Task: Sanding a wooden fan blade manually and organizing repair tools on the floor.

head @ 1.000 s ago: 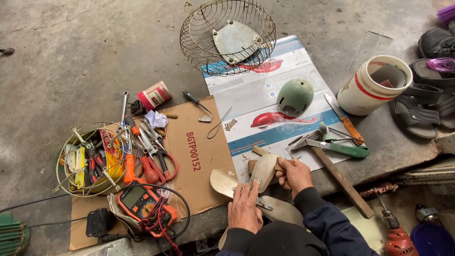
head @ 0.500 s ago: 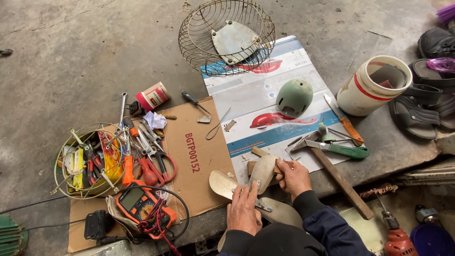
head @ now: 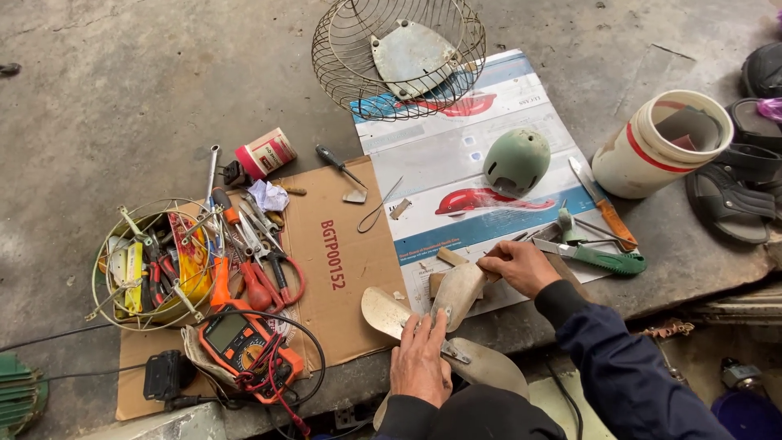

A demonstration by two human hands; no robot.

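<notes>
Far left, the concrete floor [head: 122, 90] lies bare from the upper edge down to the tool cluster, giving the widest free room in view. A wire basket of hand tools [head: 151, 265] sits at the left edge of a flattened cardboard sheet [head: 342, 253]; pliers with red handles [head: 277, 281] spill from it onto the cardboard. An orange multimeter [head: 240, 342] with coiled leads lies at the cardboard's lower edge, close to the step down. A small red-and-white tin [head: 265, 152] stands just above the cardboard, with a screwdriver [head: 340, 169] beside it.

The middle of the cardboard is uncovered between the pliers and the fan blades.

The left hand [head: 421, 358] lies flat, fingers extended and close together, pressing down on a beige fan blade [head: 389, 312] at the near edge of the sheet. The right hand [head: 517, 266] is curled, fingers pinched on the upper end of a second blade [head: 458, 291], which rests tilted, touching the first.

Above, a wire fan guard [head: 399, 53] overlaps the top of a printed poster sheet [head: 456, 159]. A green domed motor cover [head: 516, 160] sits on that sheet. Right of the right hand lie green-handled pliers [head: 599, 258] and an orange-handled knife [head: 603, 204], close together. A white bucket [head: 664, 145] stands past the sheet's right edge, with sandals [head: 729, 200] just beside it, leaving little free floor on that side.
</notes>
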